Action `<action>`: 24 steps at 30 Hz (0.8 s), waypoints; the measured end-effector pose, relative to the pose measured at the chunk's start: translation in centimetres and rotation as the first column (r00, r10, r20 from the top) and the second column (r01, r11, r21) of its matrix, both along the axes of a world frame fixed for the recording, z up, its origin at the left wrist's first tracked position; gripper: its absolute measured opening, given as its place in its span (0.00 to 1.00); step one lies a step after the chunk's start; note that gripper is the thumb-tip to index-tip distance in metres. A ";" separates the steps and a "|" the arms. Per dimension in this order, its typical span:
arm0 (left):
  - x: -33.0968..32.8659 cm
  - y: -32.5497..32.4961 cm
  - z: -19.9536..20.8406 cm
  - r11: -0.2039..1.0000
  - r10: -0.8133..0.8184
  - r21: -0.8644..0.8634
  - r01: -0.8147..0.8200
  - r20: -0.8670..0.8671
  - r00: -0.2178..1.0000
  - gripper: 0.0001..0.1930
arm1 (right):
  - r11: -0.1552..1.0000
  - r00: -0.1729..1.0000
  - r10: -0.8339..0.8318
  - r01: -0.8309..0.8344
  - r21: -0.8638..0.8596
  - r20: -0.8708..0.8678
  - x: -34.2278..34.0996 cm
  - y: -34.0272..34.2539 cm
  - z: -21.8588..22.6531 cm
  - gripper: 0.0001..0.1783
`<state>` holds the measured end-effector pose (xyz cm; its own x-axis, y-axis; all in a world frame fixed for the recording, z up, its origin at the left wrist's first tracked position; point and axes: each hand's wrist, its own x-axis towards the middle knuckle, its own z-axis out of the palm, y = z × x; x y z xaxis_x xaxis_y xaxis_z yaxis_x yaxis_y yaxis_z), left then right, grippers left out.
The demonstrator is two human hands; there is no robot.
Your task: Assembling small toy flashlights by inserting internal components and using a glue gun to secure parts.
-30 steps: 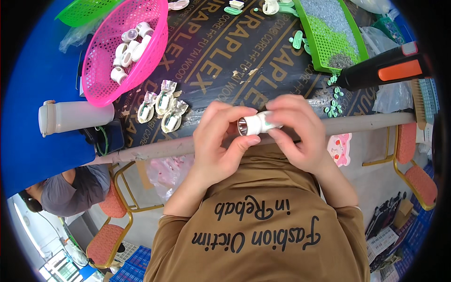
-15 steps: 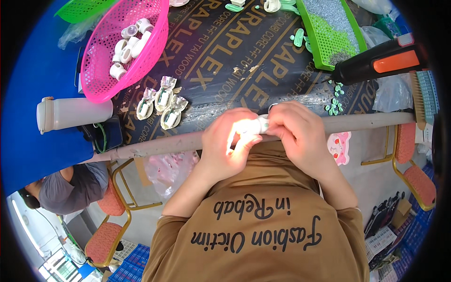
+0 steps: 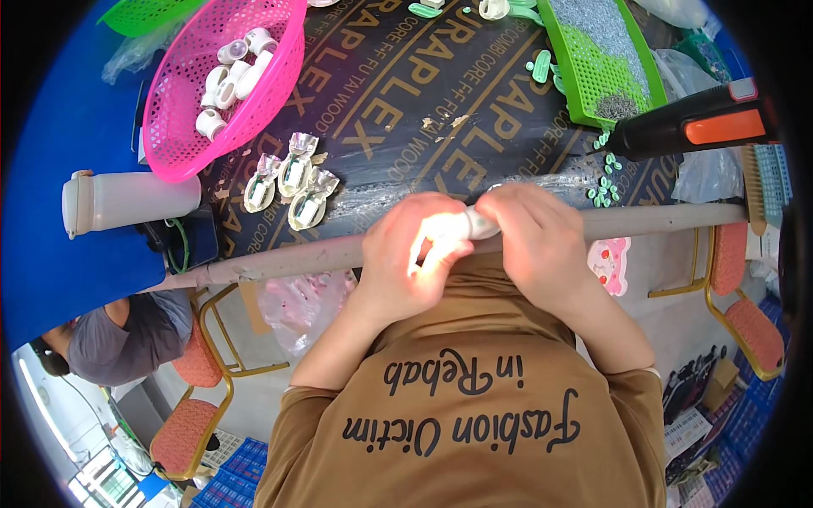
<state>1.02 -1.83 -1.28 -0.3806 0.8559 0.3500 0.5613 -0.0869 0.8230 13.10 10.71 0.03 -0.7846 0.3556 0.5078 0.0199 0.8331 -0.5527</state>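
Observation:
Both hands meet over the table's near edge around a small, rounded white plastic piece. A strong glow at its left side washes out detail, so its exact kind cannot be made out. My left hand is closed on the left end, thumb and fingers pinching it, the palm brightly lit. My right hand has curled fingers at the right end; its fingertips are partly hidden. To the left on the table lie three opened white casings with silvery flaps. Similar white rounded parts sit in a pink perforated basket.
At the right, a black-and-orange power screwdriver lies beside a green tray of small metal parts. Small green pieces are scattered nearby. A white bottle lies at left, a brush far right. Another person sits lower left.
My right hand has shifted slightly right and its fingers have turned over the white piece's end. My left hand keeps its hold. The view has shifted slightly.

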 end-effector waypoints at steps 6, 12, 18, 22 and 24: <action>0.0 -0.5 0.0 0.993 0.073 -0.108 -0.041 0.316 0.946 0.16 | 0.918 0.983 0.074 -0.001 -0.396 0.169 0.7 1.2 0.6 0.07; -0.2 0.3 -1.0 0.981 -0.056 0.193 0.032 0.120 0.991 0.18 | 0.754 0.938 0.339 -0.230 -0.616 0.065 0.2 1.7 1.1 0.13; -0.1 0.8 -0.5 0.963 -0.092 0.261 0.061 0.108 0.990 0.18 | 0.697 0.923 0.384 -0.276 -0.662 0.019 0.3 1.8 0.5 0.15; -0.1 1.0 -0.3 0.961 -0.109 0.262 0.085 0.077 0.991 0.18 | 0.684 0.924 0.382 -0.275 -0.676 0.011 0.5 1.8 0.4 0.18; -0.2 1.1 -0.2 0.960 -0.112 0.265 0.086 0.084 0.990 0.18 | 0.680 0.923 0.384 -0.285 -0.675 -0.003 0.4 1.9 0.2 0.18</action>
